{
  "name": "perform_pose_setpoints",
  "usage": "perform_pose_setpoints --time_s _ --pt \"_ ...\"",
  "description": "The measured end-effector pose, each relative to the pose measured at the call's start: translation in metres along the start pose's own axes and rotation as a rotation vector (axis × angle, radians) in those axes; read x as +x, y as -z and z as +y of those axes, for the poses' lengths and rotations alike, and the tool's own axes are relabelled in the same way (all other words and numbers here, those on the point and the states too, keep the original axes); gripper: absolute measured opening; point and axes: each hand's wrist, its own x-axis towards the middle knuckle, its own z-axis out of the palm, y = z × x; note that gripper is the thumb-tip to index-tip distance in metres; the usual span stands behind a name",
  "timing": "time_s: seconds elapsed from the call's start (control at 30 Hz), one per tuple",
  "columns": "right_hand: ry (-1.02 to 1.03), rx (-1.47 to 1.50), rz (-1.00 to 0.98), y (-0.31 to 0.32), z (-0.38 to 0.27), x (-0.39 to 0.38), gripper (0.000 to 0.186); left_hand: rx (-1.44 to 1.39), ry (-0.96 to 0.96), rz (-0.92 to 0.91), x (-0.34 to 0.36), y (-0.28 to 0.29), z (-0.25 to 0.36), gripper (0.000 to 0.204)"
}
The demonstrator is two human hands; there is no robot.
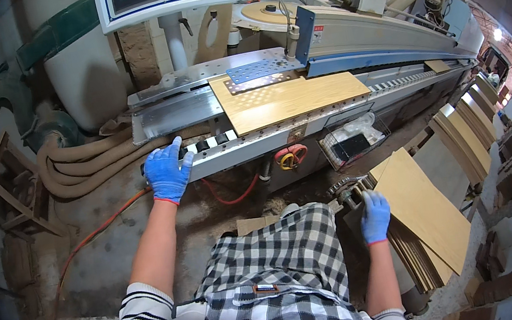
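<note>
Lying on the long machine (235,154) at upper centre is a wood-grain board (300,99). Your left hand (168,170) spreads unclenched on the machine's left end; your right hand (375,216) curves beside stacked panels (421,207), lower right, its grip unclear. Tan hoses (90,148) coil mid-left above grey floor (99,268).
</note>
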Motion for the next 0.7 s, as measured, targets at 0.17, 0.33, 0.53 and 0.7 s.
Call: perform_pose_setpoints --time_s 0.17,0.33,0.53,0.7 --pt "-0.53 0.573 0.085 0.005 -0.006 -0.073 0.028 0.021 -0.005 0.023 -0.001 -0.005 -0.003 0.043" --pt "-1.456 1.622 0.391 0.012 0.064 -0.094 0.052 0.034 -0.004 0.027 -0.002 -0.003 -0.004 0.041" --pt "-1.422 1.606 0.57 -0.003 0.08 -0.11 0.041 -0.006 -0.007 0.04 -0.002 -0.006 -0.002 0.037" --pt "-1.406 1.895 0.244 0.022 0.017 -0.113 0.041 -0.008 0.004 0.02 -0.003 -0.005 -0.004 0.037"
